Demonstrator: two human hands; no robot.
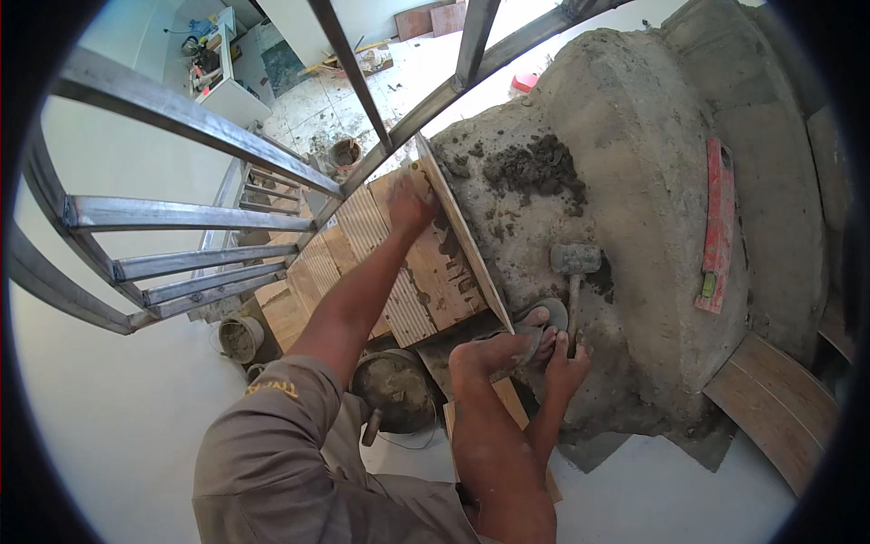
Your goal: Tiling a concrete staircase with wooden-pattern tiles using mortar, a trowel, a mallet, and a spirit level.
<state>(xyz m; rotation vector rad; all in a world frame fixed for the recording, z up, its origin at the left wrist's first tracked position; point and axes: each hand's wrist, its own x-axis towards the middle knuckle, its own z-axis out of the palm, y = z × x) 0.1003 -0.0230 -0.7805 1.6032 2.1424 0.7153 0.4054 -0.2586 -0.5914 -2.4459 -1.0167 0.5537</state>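
Note:
My right hand (567,364) is closed round the lower handle of a rubber mallet (575,259), whose grey head rests on or just over the rough mortar bed beside my sandalled foot (536,328). My left arm reaches forward, and the left hand (410,201) is smeared by motion over a wood-look stair tread (439,267) with mortar smudges; its fingers cannot be made out. Along the tread's right side stands a thin upright riser tile (467,240). Loose wet mortar (539,168) is heaped on the step beyond that tile.
A metal railing (217,145) crosses the left and top. A red spirit level (718,227) lies on the curved cement steps at right. Beside my legs stands a mortar bucket (394,390); a smaller bucket (240,339) is farther left. Curved wood-look tiles (779,403) lie at lower right.

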